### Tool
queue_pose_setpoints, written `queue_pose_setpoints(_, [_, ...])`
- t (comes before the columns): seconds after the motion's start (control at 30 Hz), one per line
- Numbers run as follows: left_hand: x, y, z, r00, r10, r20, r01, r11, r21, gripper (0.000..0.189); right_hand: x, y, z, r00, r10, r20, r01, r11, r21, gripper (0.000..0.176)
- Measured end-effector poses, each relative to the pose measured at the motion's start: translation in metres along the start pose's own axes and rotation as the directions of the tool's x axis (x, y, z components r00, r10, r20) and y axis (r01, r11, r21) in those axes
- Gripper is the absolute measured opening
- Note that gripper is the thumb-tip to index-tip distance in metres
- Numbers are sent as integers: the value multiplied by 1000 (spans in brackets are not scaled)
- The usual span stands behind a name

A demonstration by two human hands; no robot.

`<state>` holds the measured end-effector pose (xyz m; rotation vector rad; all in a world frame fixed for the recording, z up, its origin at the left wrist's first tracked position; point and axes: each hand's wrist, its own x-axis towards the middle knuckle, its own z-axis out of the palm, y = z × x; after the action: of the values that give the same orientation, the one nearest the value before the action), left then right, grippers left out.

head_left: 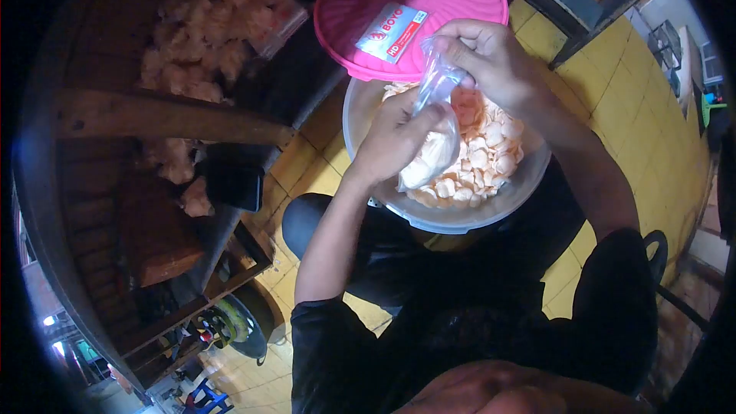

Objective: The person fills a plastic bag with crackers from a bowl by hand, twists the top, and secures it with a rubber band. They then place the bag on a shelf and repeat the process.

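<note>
A clear plastic bag [429,155] with pale crackers in its lower part hangs tilted over a large translucent tub. My left hand [395,142] is closed around the bag's neck, just above the filled part. Higher up, my right hand [491,61] pinches the bag's twisted top end between thumb and fingers. Below both hands, the tub [445,224] rests at my lap and holds many loose, pale orange round crackers [498,146]. Among them shows a reddish patch [468,107], whose kind I cannot make out.
Behind the tub, a pink ribbed basin [337,23] bears a printed plastic packet [392,31]. A wooden rack [176,119] on the left holds piled crackers [222,23]; a dark phone-like slab [244,188] lies at its edge. Yellow tiles [621,107] cover the floor.
</note>
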<state>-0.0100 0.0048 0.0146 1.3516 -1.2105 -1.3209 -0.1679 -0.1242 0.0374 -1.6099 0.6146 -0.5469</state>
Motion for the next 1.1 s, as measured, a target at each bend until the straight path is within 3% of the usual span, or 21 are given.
queue_pose_setpoints(0.03, [1,-4,-4,999,25,-45,-25,1000,8,25,1,1,-1,1000,-4,3,4,1000,-3,29])
queue_pose_setpoints(0.07, [8,-21,-14,984,144,-107,-128,982,139,24,4,4,-1,996,-78,-48,83,990,112,30])
queue_pose_setpoints(0.1, [8,-18,-15,982,149,-112,-132,981,142,24,7,8,-2,983,-147,-106,167,961,221,32])
queue_pose_setpoints(0.13, [7,-16,-16,986,95,-136,-98,995,-14,24,13,11,-8,989,-126,-83,149,894,422,38])
queue_pose_setpoints(0.17, [5,-15,-16,988,36,-148,-61,983,-172,25,13,16,-5,988,-129,-82,152,893,423,38])
queue_pose_setpoints(0.23, [3,-14,-14,988,74,-137,-90,989,-116,26,7,19,8,949,-306,-74,314,939,141,44])
queue_pose_setpoints(0.27, [2,-15,-11,987,106,-121,-115,991,-65,26,-5,17,19,988,-154,23,147,971,190,45])
queue_pose_setpoints(0.3, [-2,-13,-8,987,107,-119,-115,991,-62,26,-7,16,25,987,-156,20,150,970,191,45])
queue_pose_setpoints(0.37, [-7,-8,-1,999,7,52,-11,996,90,27,-7,14,31,970,-99,220,77,991,107,41])
queue_pose_setpoints(0.4, [-7,-9,1,985,115,124,-131,984,121,29,-5,15,31,972,-13,235,-44,971,235,41])
queue_pose_setpoints(0.5, [-4,-4,1,967,106,233,-142,979,145,34,-3,11,32,982,-104,156,38,926,376,42])
queue_pose_setpoints(0.67, [0,3,8,980,160,117,-184,954,235,34,0,14,18,990,13,139,-55,952,301,47])
queue_pose_setpoints(0.73, [3,7,7,999,14,44,-23,981,194,34,2,10,16,998,-46,42,27,930,366,48])
queue_pose_setpoints(0.77, [5,5,10,999,18,41,-25,981,193,34,1,5,14,998,-47,44,28,931,363,48])
queue_pose_setpoints(0.83, [7,0,15,980,193,-53,-174,951,254,47,-1,-4,10,994,99,-47,-73,917,393,45])
queue_pose_setpoints(0.87, [5,0,14,979,196,-57,-176,952,252,47,2,-1,5,994,98,-44,-74,918,389,45])
queue_pose_setpoints(0.93, [0,-1,13,975,168,-148,-55,821,568,58,8,7,-7,954,-165,-251,247,907,340,39])
queue_pose_setpoints(0.97, [-2,1,13,973,172,-154,-56,822,566,58,4,9,-10,954,-169,-246,248,909,336,39])
queue_pose_setpoints(1.03, [-3,6,12,999,-16,-43,32,910,413,59,-10,8,-6,866,-445,-229,420,895,-152,34])
queue_pose_setpoints(1.07, [2,1,15,975,-169,141,173,985,-12,62,-8,10,5,773,-618,-141,572,776,-267,26])
queue_pose_setpoints(1.1, [-2,6,21,975,-170,139,174,985,-11,62,-5,9,20,651,-758,-34,700,617,-360,24])
